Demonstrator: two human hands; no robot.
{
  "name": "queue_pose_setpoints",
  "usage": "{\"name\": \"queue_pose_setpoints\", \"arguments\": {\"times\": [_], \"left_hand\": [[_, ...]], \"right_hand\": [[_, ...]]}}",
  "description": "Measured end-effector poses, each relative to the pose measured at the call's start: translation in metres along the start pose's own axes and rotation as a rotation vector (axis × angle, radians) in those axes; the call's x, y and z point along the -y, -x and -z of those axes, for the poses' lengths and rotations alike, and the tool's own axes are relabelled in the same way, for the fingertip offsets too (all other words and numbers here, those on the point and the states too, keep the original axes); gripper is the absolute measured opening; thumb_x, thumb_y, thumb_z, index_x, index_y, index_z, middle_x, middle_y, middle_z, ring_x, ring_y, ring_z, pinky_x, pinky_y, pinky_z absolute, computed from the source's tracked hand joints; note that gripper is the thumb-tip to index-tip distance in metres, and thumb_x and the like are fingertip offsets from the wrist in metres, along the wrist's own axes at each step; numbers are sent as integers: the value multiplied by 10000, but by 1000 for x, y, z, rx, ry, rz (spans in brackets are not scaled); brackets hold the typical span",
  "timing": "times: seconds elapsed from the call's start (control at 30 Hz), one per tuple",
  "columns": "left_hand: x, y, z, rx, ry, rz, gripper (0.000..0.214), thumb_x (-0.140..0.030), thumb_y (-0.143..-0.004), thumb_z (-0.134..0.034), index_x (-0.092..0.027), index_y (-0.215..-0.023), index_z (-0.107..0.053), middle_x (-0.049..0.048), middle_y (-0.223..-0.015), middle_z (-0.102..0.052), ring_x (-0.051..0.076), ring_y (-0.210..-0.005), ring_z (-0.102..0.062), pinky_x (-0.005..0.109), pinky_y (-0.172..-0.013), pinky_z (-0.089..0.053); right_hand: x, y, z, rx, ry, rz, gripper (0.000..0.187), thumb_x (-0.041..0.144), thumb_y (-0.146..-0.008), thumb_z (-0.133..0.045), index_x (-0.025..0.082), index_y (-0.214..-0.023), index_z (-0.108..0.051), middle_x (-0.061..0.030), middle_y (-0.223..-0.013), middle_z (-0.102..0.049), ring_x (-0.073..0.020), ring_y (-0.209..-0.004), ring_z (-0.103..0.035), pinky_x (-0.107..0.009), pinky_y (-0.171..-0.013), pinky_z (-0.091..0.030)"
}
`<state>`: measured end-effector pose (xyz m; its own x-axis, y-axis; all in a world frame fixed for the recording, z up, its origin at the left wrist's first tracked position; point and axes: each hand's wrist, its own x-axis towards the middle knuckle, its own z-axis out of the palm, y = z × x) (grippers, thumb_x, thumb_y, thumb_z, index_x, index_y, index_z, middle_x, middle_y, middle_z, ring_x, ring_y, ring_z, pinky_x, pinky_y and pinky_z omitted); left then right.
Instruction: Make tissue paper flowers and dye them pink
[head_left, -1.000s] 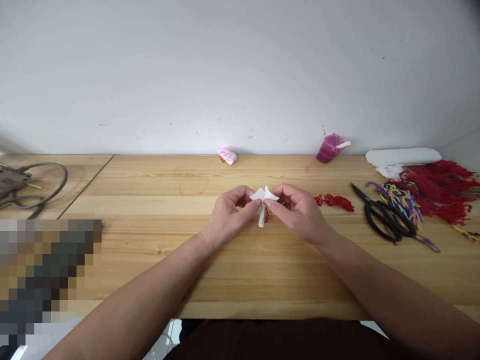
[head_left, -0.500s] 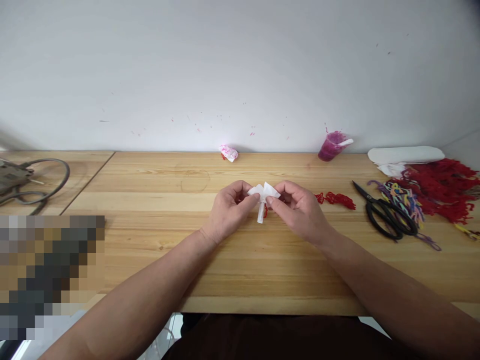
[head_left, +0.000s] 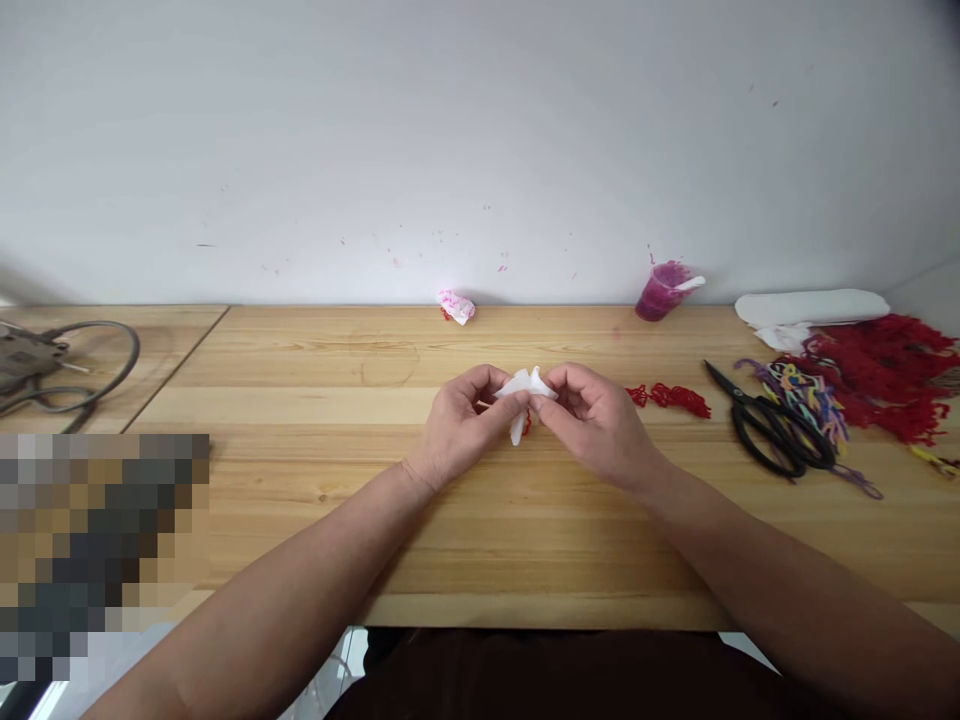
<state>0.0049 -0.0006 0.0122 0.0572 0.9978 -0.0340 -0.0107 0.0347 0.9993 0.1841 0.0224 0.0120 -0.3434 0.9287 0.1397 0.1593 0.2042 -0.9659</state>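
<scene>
You have the white paper (head_left: 521,384) raised over the tabletop (head_left: 525,540), well to the left of the black scissors (head_left: 740,396). Your left hand (head_left: 469,415) grips the paper's left side between thumb and fingers, and your right hand (head_left: 596,415) pinches its right side the same way; a narrow end hangs below your thumbs, with a bit of red strand (head_left: 528,425) beside it.

The tabletop is pale wood with long grain. Far left of the scissors you can see a dark seam (head_left: 176,372) crossing it and, nearer to them, a faint ring mark (head_left: 384,360). Behind the scissors, a light grey wall (head_left: 480,130) meets the back edge, flecked with small pink and dark specks.

Just left of the scissors lies a bunch of red yarn (head_left: 679,400). Behind them and to the left, a purple-stained cup (head_left: 660,295) leans, and farther left sits a pink-spotted wad (head_left: 457,306). Multicoloured yarn (head_left: 814,395) lies against the scissors' right side, and farther right spreads a large red yarn heap (head_left: 892,375). Behind the scissors, to the right, a long white pad (head_left: 814,306) lies along the wall. At the scissors' far left, you have a grey device (head_left: 26,358) with a looped cable.
</scene>
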Motion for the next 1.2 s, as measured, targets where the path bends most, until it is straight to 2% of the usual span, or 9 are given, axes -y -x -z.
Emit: {"name": "queue_pose_setpoints", "arguments": {"times": [0.17,0.37,0.5,0.67,0.8,0.87,1.0,1.1,1.2], "left_hand": [[3,-1,-1,-49,5,5,263,-399,-805,-758,-180,-799,-613,-8,-728,-646,131,-673,-589,271,-665,-467],[2,1,-3,-30,-23,-43,231,-359,-808,-756,-183,-784,-608,-6,-724,-657,128,-664,-591,260,-633,-457],[4,0,-1,-43,13,5,278,-412,-815,-754,-184,-792,-596,3,-754,-661,143,-704,-610,287,-699,-488],[5,-1,1,4,4,34,317,-460,-816,-763,-171,-826,-634,10,-767,-654,137,-705,-581,278,-685,-470],[6,-3,0,-32,136,77,327,-453,-796,-776,-174,-782,-606,-11,-703,-631,115,-644,-554,257,-647,-451],[6,-4,-1,-38,185,87,317,-439,-792,-779,-173,-792,-606,-9,-714,-643,117,-659,-572,256,-667,-463],[6,-2,-1,-19,114,8,277,-407,-823,-770,-166,-837,-634,8,-782,-669,132,-735,-602,274,-738,-483],[6,0,-1,-8,66,-33,254,-386,-837,-765,-165,-849,-642,7,-779,-665,131,-733,-597,276,-737,-475],[7,0,-1,-1,116,-13,245,-374,-835,-764,-164,-856,-639,6,-790,-674,129,-736,-607,272,-740,-475]], "right_hand": [[1,2,0,-3,37,-21,159,333,-910,-683,227,-819,-606,5,-737,-637,-140,-631,-571,-283,-556,-425],[-2,2,2,-14,28,-7,174,360,-925,-695,223,-849,-621,-5,-789,-658,-151,-690,-614,-291,-616,-471],[-3,1,2,-36,-5,-26,189,347,-927,-697,217,-817,-614,5,-745,-651,-142,-668,-589,-286,-614,-461],[1,1,-2,20,-57,-28,160,318,-923,-695,214,-829,-619,3,-759,-666,-139,-675,-622,-273,-610,-475],[0,2,-2,0,15,9,147,286,-917,-688,213,-811,-617,15,-722,-644,-118,-607,-566,-262,-547,-423],[-1,2,0,-6,3,-4,149,299,-918,-693,212,-820,-622,12,-728,-657,-124,-616,-580,-265,-554,-434],[-2,2,1,16,-58,-32,161,348,-911,-719,215,-871,-636,-9,-797,-702,-159,-703,-655,-285,-614,-498],[-2,1,1,-21,-42,-37,169,337,-903,-719,210,-832,-632,-2,-758,-684,-146,-666,-635,-276,-593,-488],[-1,-1,0,-61,-104,-79,185,324,-886,-722,204,-795,-614,8,-707,-662,-139,-631,-631,-266,-569,-485]]}}
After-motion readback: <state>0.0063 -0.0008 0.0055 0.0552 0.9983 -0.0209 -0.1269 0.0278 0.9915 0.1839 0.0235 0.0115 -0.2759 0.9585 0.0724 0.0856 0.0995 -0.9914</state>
